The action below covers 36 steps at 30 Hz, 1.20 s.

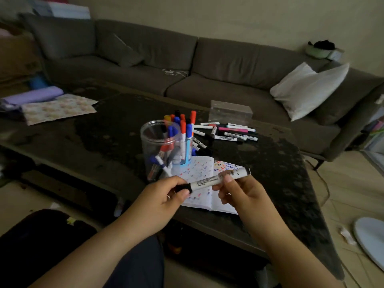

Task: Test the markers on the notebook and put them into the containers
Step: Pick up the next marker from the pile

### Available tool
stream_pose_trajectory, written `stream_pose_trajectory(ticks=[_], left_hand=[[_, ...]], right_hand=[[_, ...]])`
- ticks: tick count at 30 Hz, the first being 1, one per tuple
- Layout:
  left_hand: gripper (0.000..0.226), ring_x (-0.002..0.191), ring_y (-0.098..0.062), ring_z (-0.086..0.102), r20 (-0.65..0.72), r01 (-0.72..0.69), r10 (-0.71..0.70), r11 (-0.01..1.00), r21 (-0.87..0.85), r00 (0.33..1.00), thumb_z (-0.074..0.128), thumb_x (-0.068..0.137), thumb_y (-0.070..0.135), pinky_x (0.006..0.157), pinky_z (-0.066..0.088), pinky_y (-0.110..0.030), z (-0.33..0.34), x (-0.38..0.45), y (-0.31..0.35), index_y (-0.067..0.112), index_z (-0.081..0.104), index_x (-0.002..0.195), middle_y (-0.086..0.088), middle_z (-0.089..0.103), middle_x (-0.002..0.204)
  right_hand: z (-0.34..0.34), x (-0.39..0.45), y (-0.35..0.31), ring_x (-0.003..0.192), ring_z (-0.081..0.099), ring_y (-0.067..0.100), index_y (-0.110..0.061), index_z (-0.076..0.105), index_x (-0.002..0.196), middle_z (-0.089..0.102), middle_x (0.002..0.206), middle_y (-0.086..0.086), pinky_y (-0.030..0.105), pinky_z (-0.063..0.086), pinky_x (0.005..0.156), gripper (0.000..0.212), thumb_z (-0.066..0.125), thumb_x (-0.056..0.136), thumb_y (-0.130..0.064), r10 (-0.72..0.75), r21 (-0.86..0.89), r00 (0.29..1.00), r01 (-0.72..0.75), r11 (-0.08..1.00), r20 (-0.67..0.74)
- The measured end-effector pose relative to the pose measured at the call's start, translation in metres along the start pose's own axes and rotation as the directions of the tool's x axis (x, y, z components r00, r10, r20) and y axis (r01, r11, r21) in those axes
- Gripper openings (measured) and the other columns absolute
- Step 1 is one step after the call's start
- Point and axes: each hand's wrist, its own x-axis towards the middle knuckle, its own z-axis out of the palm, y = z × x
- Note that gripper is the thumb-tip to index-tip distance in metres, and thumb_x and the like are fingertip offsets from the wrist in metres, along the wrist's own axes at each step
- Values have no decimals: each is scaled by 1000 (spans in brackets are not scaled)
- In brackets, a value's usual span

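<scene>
Centrally, left hand (164,196) pinching the black cap end of a white marker (214,180), right hand (239,192) gripping its barrel, marker held level above the open scribbled notebook (204,171) on the dark table (104,129), clear jar (159,146) of markers just behind, loose markers (228,132) farther back

Marker (212,180) barrel print too blurred to read; left hand (164,196) hides its cap end.

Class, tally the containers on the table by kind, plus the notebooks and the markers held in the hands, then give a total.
Clear jar: 1
Blue cup: 1
Clear box: 1
Notebook: 1
Held marker: 1
Total: 5
</scene>
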Motion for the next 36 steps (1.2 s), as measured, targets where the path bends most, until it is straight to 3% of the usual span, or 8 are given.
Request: stream_pose_trajectory(ticks=[7, 11, 14, 16, 20, 22, 25, 36], left_hand=[[15, 86, 0, 56, -391, 169, -77, 964, 206, 917, 59, 87, 31, 70, 40, -7, -72, -60, -40, 33, 58, 101, 17, 58, 91], [14, 82, -1, 55, -544, 377, -167, 875, 302, 822, 57, 88, 32, 63, 37, -8, -116, -114, -64, 28, 57, 102, 16, 59, 90], [20, 80, -4, 55, -625, 516, -241, 801, 303, 743, 56, 88, 31, 64, 40, -15, -139, -155, -88, 22, 61, 105, 13, 60, 87], [18, 78, -2, 54, -655, 591, -296, 755, 286, 695, 55, 89, 30, 62, 37, -12, -148, -178, -99, 22, 61, 104, 15, 58, 85], [17, 78, -3, 54, -680, 663, -361, 707, 247, 638, 55, 89, 28, 61, 35, -9, -154, -205, -109, 22, 60, 105, 14, 58, 86], [19, 79, -2, 54, -678, 667, -367, 703, 247, 637, 55, 90, 28, 62, 34, -8, -154, -209, -111, 23, 59, 107, 14, 58, 87], [20, 79, 0, 53, -669, 656, -362, 710, 254, 650, 54, 90, 30, 61, 37, -10, -153, -200, -110, 25, 58, 109, 19, 54, 86], [23, 85, 3, 55, -406, 317, -160, 880, 353, 899, 56, 89, 34, 63, 38, -5, -97, -75, -68, 29, 56, 111, 20, 56, 94]], right_hand=[[82, 11, -39, 65, 60, -5, -24, 61, 87, 67, 68, -10, 5, 44, 59, 12, 52, 92, -31, -149, -165, 963, 188, 968, 225], [148, 17, -42, 72, 65, 1, -26, 61, 91, 70, 79, -6, 22, 53, 72, 8, 55, 91, -31, -204, -193, 882, 308, 932, 424], [200, 19, -31, 71, 65, 7, -25, 59, 89, 70, 78, -2, 28, 54, 72, 10, 55, 92, -33, -167, -243, 820, 346, 906, 547], [232, 20, -21, 74, 63, 8, -21, 59, 92, 68, 82, -3, 16, 50, 68, 12, 53, 94, -32, -132, -298, 774, 387, 872, 619], [276, 21, -3, 104, 58, 16, -15, 43, 136, 63, 115, 5, 14, 44, 79, 39, 47, 99, -26, 136, -479, 644, 393, 785, 753], [280, 21, 1, 104, 56, 13, -18, 31, 146, 60, 121, 2, 9, 42, 74, 49, 46, 99, -25, 184, -508, 616, 403, 761, 766], [268, 21, -2, 83, 51, 0, -18, 43, 135, 56, 99, -11, 2, 39, 59, 38, 47, 98, -24, 98, -465, 655, 415, 782, 749], [127, 51, -1, 84, 58, -3, -35, 53, 99, 62, 89, -15, 8, 44, 72, 10, 52, 95, -26, -138, -429, 890, 340, 837, 435]])
